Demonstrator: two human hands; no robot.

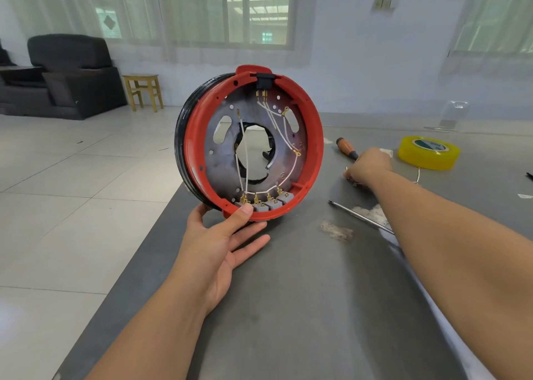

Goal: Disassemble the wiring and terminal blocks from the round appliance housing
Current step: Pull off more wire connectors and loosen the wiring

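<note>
Head view: a round red plastic appliance housing [253, 143] with white wires [274, 120] and grey terminal blocks [266, 204] stands on edge on the grey worktop [288, 293]. The left hand [222, 241] steadies its lower rim, thumb pressing. The right hand [367, 166] curls over small metal parts beside an orange-handled screwdriver [346, 148]; its grip is unclear.

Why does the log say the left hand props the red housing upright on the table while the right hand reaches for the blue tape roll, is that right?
Not quite. The head view shows the tape roll is yellow, not blue. The rest holds: left hand props the red housing upright on the table, right hand is out toward that side.
</note>
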